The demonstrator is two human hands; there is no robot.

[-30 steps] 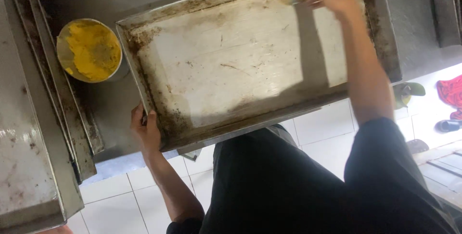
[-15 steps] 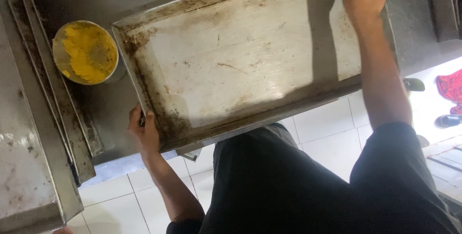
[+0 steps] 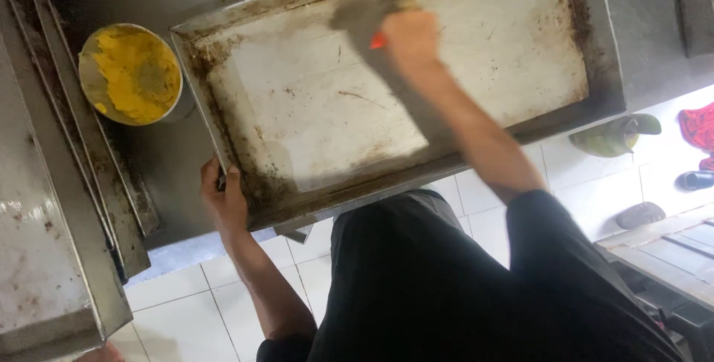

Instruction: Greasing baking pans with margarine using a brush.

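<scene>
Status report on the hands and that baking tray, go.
Left hand grips near corner of metal tray. Right hand holds orange-handled brush on tray's far side, blurred. Yellow-filled tub sits beside tray; nothing blocking.

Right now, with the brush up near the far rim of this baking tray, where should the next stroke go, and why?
Probably draw the brush in the right hand down toward the near left corner. The baking tray is darkest with brown residue along its left edge, where the left hand grips the rim, while the middle looks paler.
</scene>
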